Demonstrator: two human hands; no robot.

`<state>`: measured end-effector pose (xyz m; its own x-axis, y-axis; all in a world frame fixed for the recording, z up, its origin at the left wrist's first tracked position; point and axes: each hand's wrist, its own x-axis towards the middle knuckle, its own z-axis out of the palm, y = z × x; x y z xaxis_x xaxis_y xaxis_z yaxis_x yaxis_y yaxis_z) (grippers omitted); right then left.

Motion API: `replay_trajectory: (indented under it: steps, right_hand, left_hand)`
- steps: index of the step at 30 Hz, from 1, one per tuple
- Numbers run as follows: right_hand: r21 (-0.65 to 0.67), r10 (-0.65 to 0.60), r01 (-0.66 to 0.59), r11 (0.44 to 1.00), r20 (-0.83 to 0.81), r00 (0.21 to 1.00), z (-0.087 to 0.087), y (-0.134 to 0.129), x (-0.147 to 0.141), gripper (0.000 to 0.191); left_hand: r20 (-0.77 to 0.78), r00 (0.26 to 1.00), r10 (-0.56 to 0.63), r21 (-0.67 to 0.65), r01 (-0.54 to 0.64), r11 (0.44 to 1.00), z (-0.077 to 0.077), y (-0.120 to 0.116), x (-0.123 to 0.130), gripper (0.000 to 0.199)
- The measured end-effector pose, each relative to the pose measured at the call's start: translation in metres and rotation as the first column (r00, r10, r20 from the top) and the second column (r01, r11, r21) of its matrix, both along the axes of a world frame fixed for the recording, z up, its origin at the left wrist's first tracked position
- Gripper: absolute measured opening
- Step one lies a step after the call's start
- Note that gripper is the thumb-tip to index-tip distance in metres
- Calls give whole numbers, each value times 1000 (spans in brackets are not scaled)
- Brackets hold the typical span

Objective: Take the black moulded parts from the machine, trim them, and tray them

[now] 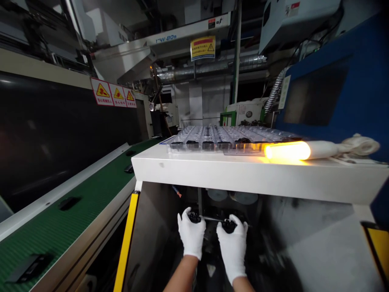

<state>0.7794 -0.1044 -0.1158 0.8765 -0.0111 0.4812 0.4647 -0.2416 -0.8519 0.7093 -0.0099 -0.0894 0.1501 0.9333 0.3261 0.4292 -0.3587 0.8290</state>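
White gloves cover both of my hands, which are held low in front of the white table. My left hand (191,233) is closed around a small black part (194,217). A similar black part (229,225) sits in the curled fingers of my right hand (233,241). The fingers hide much of both parts, so their exact kind is unclear. Above and beyond my hands, a clear plastic tray (212,138) rests on the table, with several black pieces in its pockets.
A glowing lamp (288,150) lies on the white table (243,174) beside the tray. To the left runs a green conveyor belt (88,190) carrying several black parts (30,265). A yellow-edged post (127,239) stands between belt and table. A blue machine (361,81) is at right.
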Motion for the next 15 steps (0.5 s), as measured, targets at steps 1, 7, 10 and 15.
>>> replay_trajectory:
  steps: [1, 7, 10, 15]
  right_hand:
    - [-16, 5, -5, 1000, 19, 1000, 1, -1, 0, 47]
    - [-87, 31, -28, 996, 32, 999, 3, -4, 2, 50]
    - [-111, 5, 3, 994, 70, 998, 0, -4, 1, 51]
    - [-84, 4, 3, 996, 87, 996, 10, -8, -3, 49]
  left_hand:
    - [-10, 1000, 0, 19, 0, 1000, 0, 0, 0, 46]
    - [-10, 1000, -5, 53, 6, 999, 1, 0, -2, 45]
    - [2, 1000, -2, 72, 2, 997, 1, -1, -2, 42]
    - [10, 1000, 18, 104, -19, 994, -2, -5, -1, 40]
